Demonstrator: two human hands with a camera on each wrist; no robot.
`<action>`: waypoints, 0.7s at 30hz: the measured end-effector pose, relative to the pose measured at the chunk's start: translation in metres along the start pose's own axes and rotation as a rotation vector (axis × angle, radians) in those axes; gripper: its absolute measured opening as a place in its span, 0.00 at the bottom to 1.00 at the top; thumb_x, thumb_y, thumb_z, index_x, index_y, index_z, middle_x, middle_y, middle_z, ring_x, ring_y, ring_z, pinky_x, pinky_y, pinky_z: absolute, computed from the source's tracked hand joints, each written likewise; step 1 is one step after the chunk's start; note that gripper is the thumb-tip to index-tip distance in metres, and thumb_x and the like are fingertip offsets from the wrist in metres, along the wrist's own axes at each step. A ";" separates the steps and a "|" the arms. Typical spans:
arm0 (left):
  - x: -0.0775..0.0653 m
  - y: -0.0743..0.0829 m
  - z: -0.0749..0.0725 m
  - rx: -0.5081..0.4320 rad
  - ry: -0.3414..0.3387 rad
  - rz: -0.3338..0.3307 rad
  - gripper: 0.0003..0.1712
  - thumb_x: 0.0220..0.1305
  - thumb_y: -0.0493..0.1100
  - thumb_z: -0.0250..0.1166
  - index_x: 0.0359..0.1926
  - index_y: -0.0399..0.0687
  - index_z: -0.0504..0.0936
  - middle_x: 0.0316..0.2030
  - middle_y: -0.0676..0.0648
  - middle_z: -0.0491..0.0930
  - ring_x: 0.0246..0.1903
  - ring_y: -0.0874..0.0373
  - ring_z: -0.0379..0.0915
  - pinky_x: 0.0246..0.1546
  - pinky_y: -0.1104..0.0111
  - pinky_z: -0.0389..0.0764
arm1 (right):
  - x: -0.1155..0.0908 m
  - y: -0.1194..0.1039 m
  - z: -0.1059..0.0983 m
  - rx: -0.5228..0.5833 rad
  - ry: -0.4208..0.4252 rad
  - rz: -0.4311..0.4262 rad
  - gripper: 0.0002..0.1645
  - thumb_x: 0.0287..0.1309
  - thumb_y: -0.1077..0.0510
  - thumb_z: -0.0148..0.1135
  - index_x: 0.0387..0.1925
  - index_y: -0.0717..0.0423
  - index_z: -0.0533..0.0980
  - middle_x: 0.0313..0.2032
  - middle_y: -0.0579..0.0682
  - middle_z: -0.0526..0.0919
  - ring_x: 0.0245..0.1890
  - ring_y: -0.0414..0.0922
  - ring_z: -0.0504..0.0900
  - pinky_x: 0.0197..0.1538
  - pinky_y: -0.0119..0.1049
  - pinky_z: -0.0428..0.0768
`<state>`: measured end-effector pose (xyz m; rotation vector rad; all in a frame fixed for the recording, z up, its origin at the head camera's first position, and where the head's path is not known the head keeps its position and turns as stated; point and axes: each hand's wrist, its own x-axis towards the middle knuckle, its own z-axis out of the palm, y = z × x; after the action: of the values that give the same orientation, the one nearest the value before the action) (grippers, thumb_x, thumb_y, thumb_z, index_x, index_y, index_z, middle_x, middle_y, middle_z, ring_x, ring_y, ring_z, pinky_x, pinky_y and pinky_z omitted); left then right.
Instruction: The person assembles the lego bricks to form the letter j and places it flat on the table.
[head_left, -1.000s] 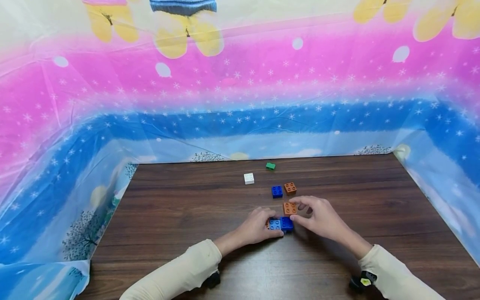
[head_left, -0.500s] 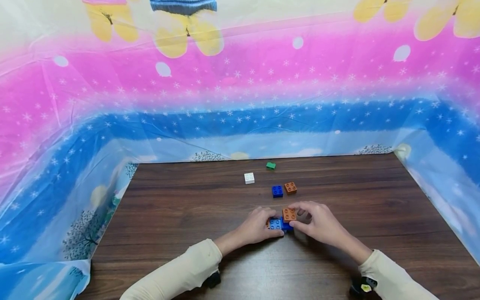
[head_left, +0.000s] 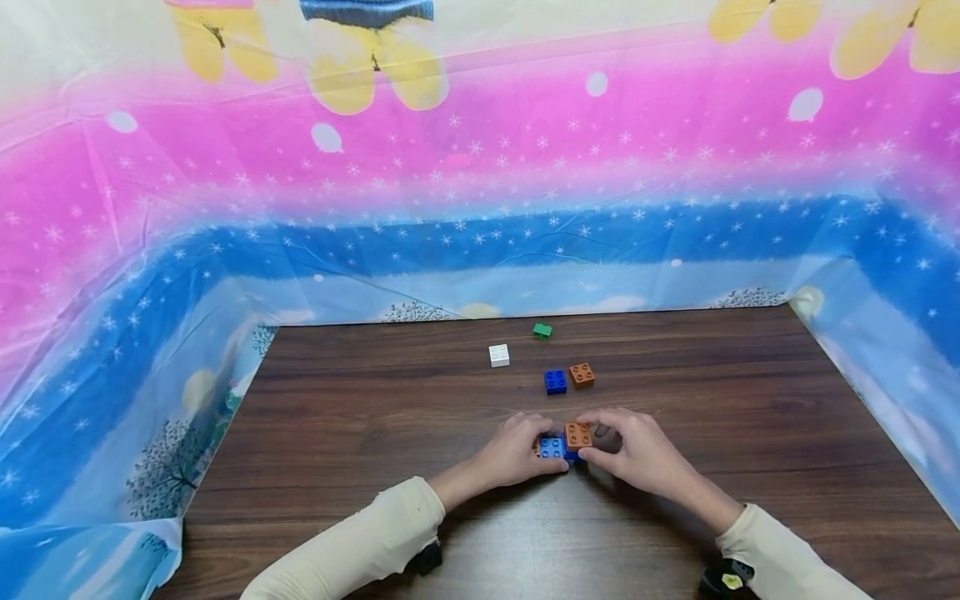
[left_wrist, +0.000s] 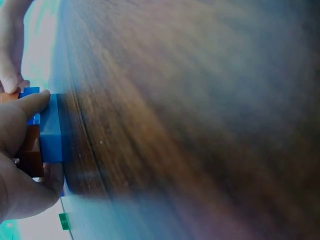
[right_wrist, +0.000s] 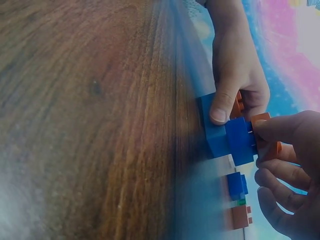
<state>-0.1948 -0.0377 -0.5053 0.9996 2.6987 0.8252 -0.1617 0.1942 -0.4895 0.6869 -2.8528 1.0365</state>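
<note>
Fingers of the right hand (head_left: 633, 446) pinch a square orange plastic brick (head_left: 578, 436) at or just above a dark-blue plastic brick (right_wrist: 240, 142), while the left hand (head_left: 512, 452) grips the light-blue plastic brick (head_left: 551, 448) beneath, probably to steady it. Past them lie a loose dark-blue brick (head_left: 555, 382) and a loose orange brick (head_left: 581, 375); the wooden bench (head_left: 375, 375) leaves room sideways, its far edge meeting patterned cloth (head_left: 525, 292)

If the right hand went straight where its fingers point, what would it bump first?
Probably the left hand, just past the orange brick the right hand pinches; depth is hard to judge.
</note>
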 end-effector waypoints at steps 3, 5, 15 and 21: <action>0.000 0.000 0.000 -0.002 0.001 0.000 0.27 0.60 0.56 0.76 0.56 0.48 0.85 0.47 0.53 0.86 0.43 0.65 0.76 0.52 0.64 0.74 | 0.000 0.001 0.001 -0.009 0.004 -0.002 0.25 0.57 0.51 0.76 0.56 0.49 0.83 0.45 0.44 0.86 0.37 0.36 0.82 0.36 0.32 0.80; 0.000 0.000 0.000 -0.005 0.002 0.000 0.27 0.60 0.56 0.76 0.56 0.49 0.85 0.47 0.53 0.86 0.44 0.65 0.76 0.53 0.63 0.74 | 0.000 0.002 0.002 -0.012 0.002 -0.005 0.25 0.57 0.51 0.76 0.56 0.49 0.83 0.45 0.44 0.86 0.38 0.37 0.82 0.36 0.32 0.79; 0.000 0.001 0.000 -0.013 0.000 -0.002 0.27 0.60 0.55 0.76 0.57 0.49 0.85 0.48 0.53 0.86 0.44 0.65 0.76 0.52 0.64 0.74 | 0.003 0.003 0.001 -0.015 -0.012 -0.020 0.24 0.57 0.51 0.76 0.56 0.48 0.83 0.47 0.45 0.87 0.38 0.38 0.83 0.37 0.31 0.80; 0.000 0.000 0.000 -0.005 -0.006 -0.009 0.28 0.61 0.56 0.75 0.58 0.49 0.84 0.49 0.53 0.86 0.45 0.64 0.76 0.53 0.63 0.74 | 0.005 0.001 -0.001 -0.032 -0.016 -0.046 0.24 0.56 0.51 0.77 0.55 0.49 0.85 0.47 0.47 0.88 0.39 0.39 0.86 0.38 0.30 0.82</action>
<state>-0.1945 -0.0374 -0.5056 0.9868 2.6926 0.8250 -0.1667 0.1939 -0.4885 0.7584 -2.8459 0.9808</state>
